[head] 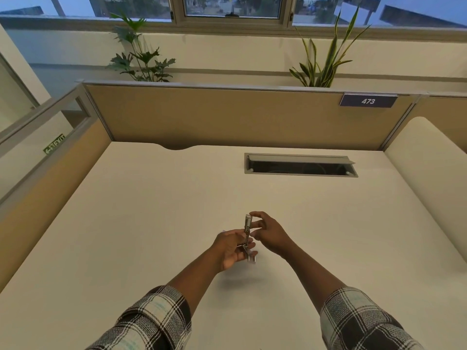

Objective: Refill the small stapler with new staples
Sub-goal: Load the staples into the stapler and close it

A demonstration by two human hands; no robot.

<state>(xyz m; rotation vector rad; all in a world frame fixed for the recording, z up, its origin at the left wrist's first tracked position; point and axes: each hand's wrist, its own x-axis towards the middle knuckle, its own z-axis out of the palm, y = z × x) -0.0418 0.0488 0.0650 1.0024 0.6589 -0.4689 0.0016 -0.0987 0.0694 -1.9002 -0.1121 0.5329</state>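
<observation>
A small silver metal stapler [247, 227] is held up above the cream desk [156, 213], swung open with its upper arm pointing away from me. My left hand [231, 248] grips its lower part from the left. My right hand [269, 231] pinches the top end of the raised arm between thumb and forefinger. Whether any staples are held is too small to tell.
A grey cable hatch [300, 164] with its lid raised sits in the desk at the back right. Tan partition panels [227, 114] close the desk at the back and left, with a "473" sign [368, 101]. Two potted plants stand behind the partition.
</observation>
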